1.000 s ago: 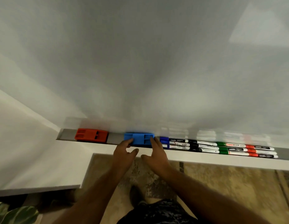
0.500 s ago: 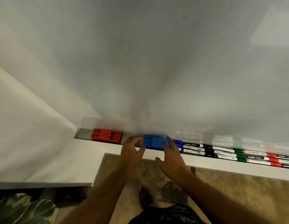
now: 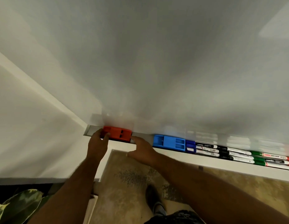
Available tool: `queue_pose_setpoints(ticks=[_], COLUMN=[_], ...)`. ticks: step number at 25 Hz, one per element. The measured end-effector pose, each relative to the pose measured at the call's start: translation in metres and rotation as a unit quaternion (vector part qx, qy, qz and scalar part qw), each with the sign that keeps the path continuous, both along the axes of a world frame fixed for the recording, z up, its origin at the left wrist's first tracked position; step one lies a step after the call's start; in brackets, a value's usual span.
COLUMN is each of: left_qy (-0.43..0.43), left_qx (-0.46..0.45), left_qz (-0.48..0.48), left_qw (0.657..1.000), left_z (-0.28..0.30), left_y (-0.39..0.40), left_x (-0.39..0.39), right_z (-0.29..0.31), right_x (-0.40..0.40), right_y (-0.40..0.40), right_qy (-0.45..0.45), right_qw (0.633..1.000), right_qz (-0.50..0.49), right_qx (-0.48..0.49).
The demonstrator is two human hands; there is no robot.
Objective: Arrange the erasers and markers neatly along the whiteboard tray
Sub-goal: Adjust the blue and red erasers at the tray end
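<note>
A red eraser lies near the left end of the grey whiteboard tray. My left hand touches the eraser's left end with thumb and fingers around its corner. My right hand has its fingertips at the eraser's right end. A blue eraser sits further right in the tray, free of both hands, against a row of markers with blue, black, green and red caps laid in rows.
The whiteboard fills the upper view above the tray. A white wall meets it at the left. Below are a patterned rug, my shoe and a leafy plant at the lower left.
Both hands have left the blue eraser and moved left to the red eraser. The blue eraser now rests against the markers. The view has shifted left.
</note>
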State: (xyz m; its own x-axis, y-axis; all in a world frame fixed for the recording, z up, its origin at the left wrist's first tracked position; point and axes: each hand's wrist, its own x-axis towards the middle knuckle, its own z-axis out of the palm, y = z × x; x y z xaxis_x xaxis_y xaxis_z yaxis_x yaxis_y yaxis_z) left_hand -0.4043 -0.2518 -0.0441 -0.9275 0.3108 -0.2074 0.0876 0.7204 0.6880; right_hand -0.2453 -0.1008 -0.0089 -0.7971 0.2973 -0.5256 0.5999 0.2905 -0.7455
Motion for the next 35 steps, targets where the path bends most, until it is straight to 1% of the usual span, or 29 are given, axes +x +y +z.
queue_pose_setpoints(ticks=[3, 7, 12, 14, 19, 24, 27, 30, 33, 35], left_qy=[-0.009, -0.010, -0.022, -0.011, 0.013, 0.050, 0.046, 0.055, 0.101, 0.126], left_qx=[0.022, 0.041, 0.082, 0.091, 0.034, 0.004, 0.012, 0.014, 0.003, 0.012], left_qz=[-0.017, -0.023, -0.016, -0.016, -0.069, -0.076, -0.097, -0.117, -0.133, -0.175], left_qw=[1.000, 0.999, 0.996, 0.996, 0.997, 0.996, 0.994, 0.992, 0.986, 0.976], left_z=[-0.003, -0.003, -0.001, 0.000, -0.005, -0.007, -0.007, -0.003, 0.004, 0.008], left_y=[0.004, 0.015, 0.032, 0.041, 0.053, 0.052, 0.053, 0.055, 0.064, 0.076], left_x=[0.007, 0.026, 0.055, 0.066, 0.083, 0.082, 0.086, 0.089, 0.100, 0.118], right_z=[-0.003, -0.003, 0.000, 0.000, -0.005, -0.011, -0.015, -0.019, -0.021, -0.022], right_x=[-0.009, 0.005, 0.040, 0.054, 0.067, 0.063, 0.066, 0.079, 0.107, 0.136], right_y=[-0.006, -0.005, 0.009, 0.014, 0.016, 0.021, 0.026, 0.028, 0.042, 0.056], right_qy=[0.004, 0.019, 0.011, 0.010, 0.001, -0.001, 0.000, 0.014, 0.003, -0.003], right_qw=[1.000, 0.999, 0.999, 0.998, 0.997, 0.993, 0.991, 0.992, 0.993, 0.991], right_qz=[0.000, -0.027, -0.042, -0.045, 0.004, 0.039, 0.051, 0.043, 0.022, -0.005], right_qx=[-0.013, -0.017, 0.015, 0.037, 0.081, 0.112, 0.126, 0.114, 0.116, 0.133])
